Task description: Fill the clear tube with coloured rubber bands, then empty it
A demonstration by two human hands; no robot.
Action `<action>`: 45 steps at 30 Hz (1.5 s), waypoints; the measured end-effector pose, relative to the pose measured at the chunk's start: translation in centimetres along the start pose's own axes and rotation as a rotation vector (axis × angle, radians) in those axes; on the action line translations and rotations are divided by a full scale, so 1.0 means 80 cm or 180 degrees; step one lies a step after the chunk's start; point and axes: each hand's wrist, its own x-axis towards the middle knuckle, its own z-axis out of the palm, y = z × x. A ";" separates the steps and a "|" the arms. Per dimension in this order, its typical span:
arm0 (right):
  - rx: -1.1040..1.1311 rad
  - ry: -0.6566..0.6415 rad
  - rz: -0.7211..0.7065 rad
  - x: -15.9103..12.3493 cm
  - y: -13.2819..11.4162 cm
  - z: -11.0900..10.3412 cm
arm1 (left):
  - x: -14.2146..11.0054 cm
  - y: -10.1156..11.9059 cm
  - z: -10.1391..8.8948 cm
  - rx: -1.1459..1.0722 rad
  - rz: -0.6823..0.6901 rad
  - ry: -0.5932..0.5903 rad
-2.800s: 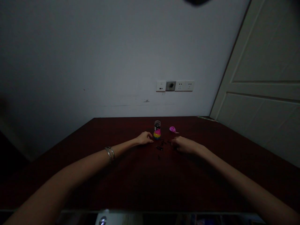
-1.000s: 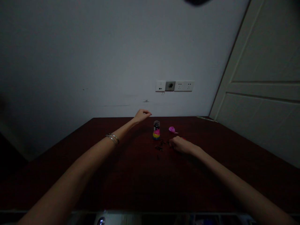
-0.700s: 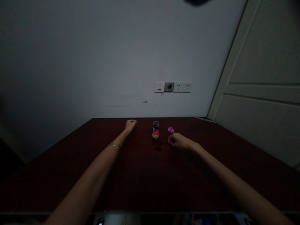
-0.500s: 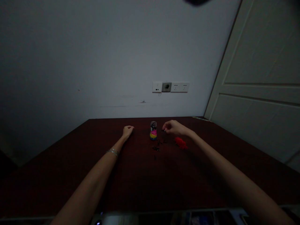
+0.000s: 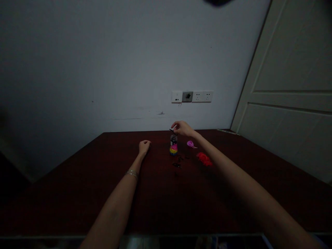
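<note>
A small clear jar (image 5: 173, 147) stands upright on the dark red table, with blue, yellow, pink and black layers inside. Just above its open mouth, my right hand (image 5: 183, 128) pinches a small thin black strip (image 5: 171, 130). Several similar dark pieces (image 5: 177, 165) lie scattered in front of the jar; their exact kind is hard to make out in the dim light. Left of the jar, my left hand (image 5: 144, 147) rests on the table with its fingers curled in, and nothing shows in it.
Right of the jar lies a pink round piece with a thin tail (image 5: 190, 144). A bright red tangled pile (image 5: 204, 159) lies beneath my right forearm. Behind the table (image 5: 77, 193) is a wall with sockets (image 5: 202, 96); a pale panelled door (image 5: 287, 121) stands at right.
My right hand has moved left and up with the black strip, from beside the jar to over its mouth. The pink piece has come into sight. The view has shifted slightly.
</note>
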 end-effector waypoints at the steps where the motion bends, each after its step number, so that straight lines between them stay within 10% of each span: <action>1: 0.0005 0.0021 0.0004 -0.001 0.001 0.002 | 0.000 -0.001 0.000 -0.0032 -0.0043 0.0067; 33: -0.1007 -0.0446 -0.0647 -0.017 0.001 -0.016 | 0.000 -0.001 0.005 0.0186 0.0174 -0.0346; 41: -0.0771 -0.0301 -0.0304 -0.039 0.044 -0.027 | -0.002 0.008 -0.003 0.0424 0.0255 -0.0996; 45: -0.0683 -0.0603 0.0068 -0.063 0.080 -0.012 | -0.012 0.030 -0.023 0.1005 0.1028 -0.1796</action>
